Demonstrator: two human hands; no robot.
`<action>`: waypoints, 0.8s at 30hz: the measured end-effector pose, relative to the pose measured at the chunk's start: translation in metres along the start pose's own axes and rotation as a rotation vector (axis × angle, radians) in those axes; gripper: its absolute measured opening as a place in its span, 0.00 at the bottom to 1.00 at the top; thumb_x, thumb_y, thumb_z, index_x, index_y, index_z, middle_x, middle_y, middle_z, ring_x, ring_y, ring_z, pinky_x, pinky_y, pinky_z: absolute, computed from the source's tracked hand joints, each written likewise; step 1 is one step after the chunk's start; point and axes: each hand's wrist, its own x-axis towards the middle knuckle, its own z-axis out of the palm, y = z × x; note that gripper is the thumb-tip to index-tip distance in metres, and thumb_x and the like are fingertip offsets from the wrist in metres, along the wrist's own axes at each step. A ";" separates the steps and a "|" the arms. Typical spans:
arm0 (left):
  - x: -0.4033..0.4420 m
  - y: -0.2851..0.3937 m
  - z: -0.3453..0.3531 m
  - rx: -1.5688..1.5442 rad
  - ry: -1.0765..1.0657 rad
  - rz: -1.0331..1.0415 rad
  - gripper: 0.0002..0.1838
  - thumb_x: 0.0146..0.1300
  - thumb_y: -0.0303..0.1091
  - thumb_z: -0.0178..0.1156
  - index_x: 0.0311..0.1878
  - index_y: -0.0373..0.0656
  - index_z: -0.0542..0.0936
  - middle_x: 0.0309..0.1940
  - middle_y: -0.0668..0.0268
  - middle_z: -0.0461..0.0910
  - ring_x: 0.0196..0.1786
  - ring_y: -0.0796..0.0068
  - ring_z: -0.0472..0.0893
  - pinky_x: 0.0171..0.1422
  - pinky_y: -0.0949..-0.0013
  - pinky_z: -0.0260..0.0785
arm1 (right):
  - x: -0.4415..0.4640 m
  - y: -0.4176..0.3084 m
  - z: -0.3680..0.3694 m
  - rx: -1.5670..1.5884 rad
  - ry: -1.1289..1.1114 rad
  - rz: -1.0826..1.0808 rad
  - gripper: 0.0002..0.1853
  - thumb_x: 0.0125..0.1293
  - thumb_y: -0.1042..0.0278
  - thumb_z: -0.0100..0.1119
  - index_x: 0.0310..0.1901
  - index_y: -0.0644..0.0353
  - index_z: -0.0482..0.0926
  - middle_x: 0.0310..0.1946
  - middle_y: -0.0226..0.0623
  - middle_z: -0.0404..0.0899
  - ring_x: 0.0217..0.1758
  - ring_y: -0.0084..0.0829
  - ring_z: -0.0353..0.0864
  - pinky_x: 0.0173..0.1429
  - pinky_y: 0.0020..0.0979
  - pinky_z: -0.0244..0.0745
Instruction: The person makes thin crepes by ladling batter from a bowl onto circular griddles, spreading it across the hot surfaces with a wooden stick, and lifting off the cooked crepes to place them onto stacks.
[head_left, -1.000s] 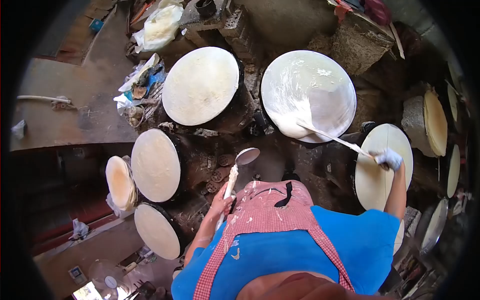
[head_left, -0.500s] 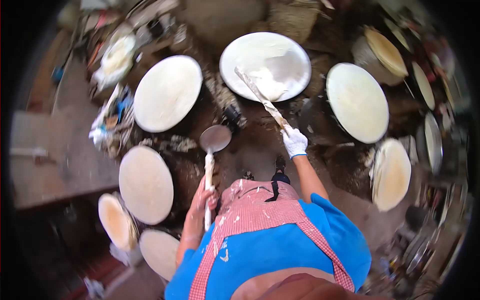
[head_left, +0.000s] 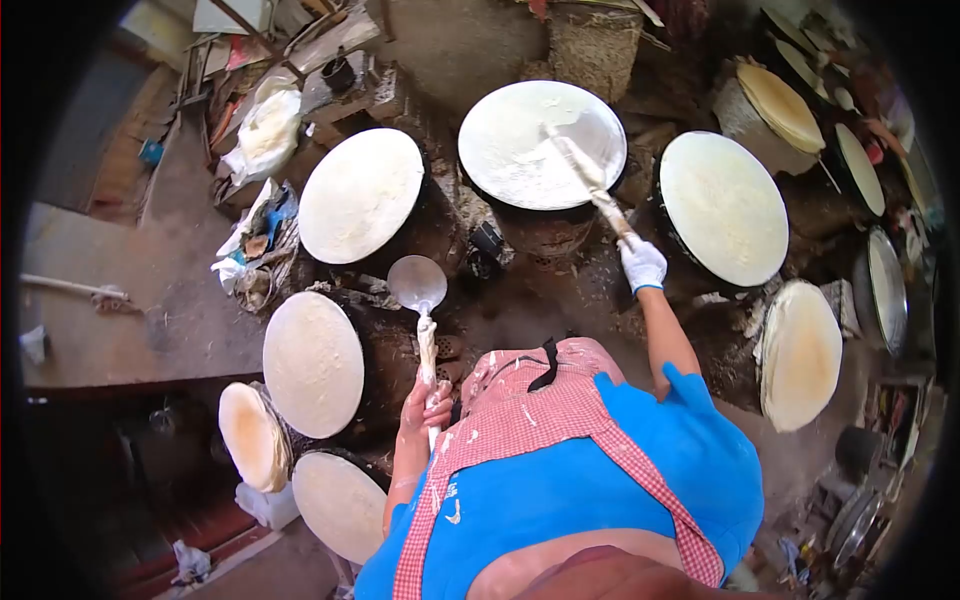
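Note:
My bare left hand is wrapped around the batter-smeared handle of a ladle, its round metal bowl raised in front of my apron. In my right hand, which wears a white glove, is a wooden spreader caked with batter. The spreader's far end lies on the round griddle straight ahead. White batter covers much of that griddle, with a grey bare patch at its right side. Neither tool's grip end is fully visible.
Batter-coated round griddles stand around me, including one at left, one lower left and one at right. Stacks of round flatbreads sit at left, right and far right. A grey ledge runs along the left.
My right hand and the spreader have swung to the right across the griddle. Batter now covers more of its surface, and the bare patch is smaller. My left hand still holds the ladle.

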 end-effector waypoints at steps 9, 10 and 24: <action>0.044 -0.012 0.031 0.156 0.085 0.052 0.32 0.63 0.31 0.50 0.67 0.64 0.51 0.19 0.68 0.63 0.18 0.85 0.63 0.16 0.83 0.57 | -0.014 0.022 0.018 0.095 -0.018 -0.088 0.14 0.56 0.50 0.51 0.41 0.42 0.80 0.28 0.42 0.79 0.30 0.43 0.78 0.37 0.40 0.72; 0.051 -0.014 0.040 0.163 0.102 0.060 0.25 0.63 0.32 0.50 0.62 0.56 0.58 0.18 0.69 0.63 0.17 0.86 0.62 0.16 0.83 0.57 | 0.011 0.040 0.013 0.121 0.016 -0.083 0.14 0.56 0.50 0.51 0.42 0.41 0.79 0.28 0.42 0.79 0.30 0.43 0.78 0.37 0.40 0.72; 0.098 -0.008 0.054 -0.143 0.283 -0.229 0.14 0.63 0.37 0.49 0.24 0.42 0.64 0.09 0.72 0.60 0.11 0.83 0.59 0.15 0.81 0.55 | 0.137 0.005 0.010 0.413 0.128 0.156 0.19 0.54 0.49 0.55 0.48 0.42 0.77 0.37 0.47 0.77 0.39 0.47 0.77 0.43 0.41 0.71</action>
